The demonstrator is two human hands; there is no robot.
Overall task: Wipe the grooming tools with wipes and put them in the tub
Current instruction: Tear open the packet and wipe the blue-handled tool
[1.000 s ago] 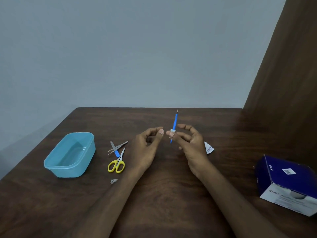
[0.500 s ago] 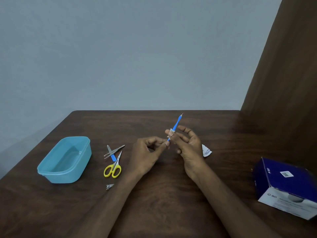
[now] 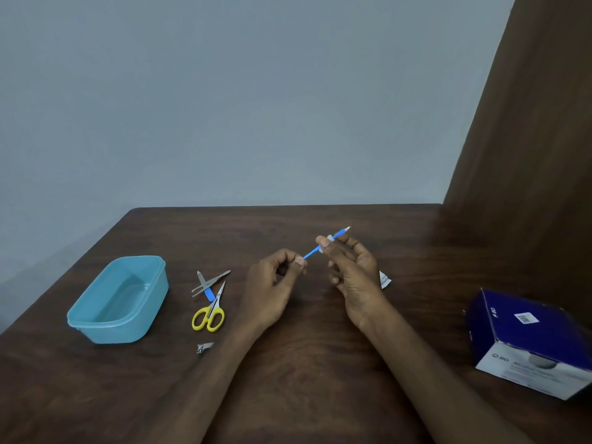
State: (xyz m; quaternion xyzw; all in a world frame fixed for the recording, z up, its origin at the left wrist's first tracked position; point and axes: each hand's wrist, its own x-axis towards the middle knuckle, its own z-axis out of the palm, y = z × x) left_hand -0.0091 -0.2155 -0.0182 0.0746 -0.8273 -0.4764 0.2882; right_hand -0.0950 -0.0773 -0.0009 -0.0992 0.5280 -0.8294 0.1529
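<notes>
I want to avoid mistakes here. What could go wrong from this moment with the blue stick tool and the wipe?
1. The left hand pinches only the lower end of the blue stick, so it may slip out.
2. The right hand rubs the small wipe toward the pointed tip, which might prick a finger.
3. The tub sits far left; the stick could drop on the way.

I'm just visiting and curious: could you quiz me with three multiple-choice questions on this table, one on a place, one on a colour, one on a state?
1. Where is the tub?
A. left of the scissors
B. on the box
C. in a hand

2. What colour are the scissor handles?
A. red
B. yellow
C. black

3. What is the right hand doing?
A. lying flat
B. pinching a wipe round the blue stick
C. holding the tub

Answers: 1 A, it sits at the table's left; 2 B, the loops are yellow; 3 B, white wipe shows between fingertips.
</notes>
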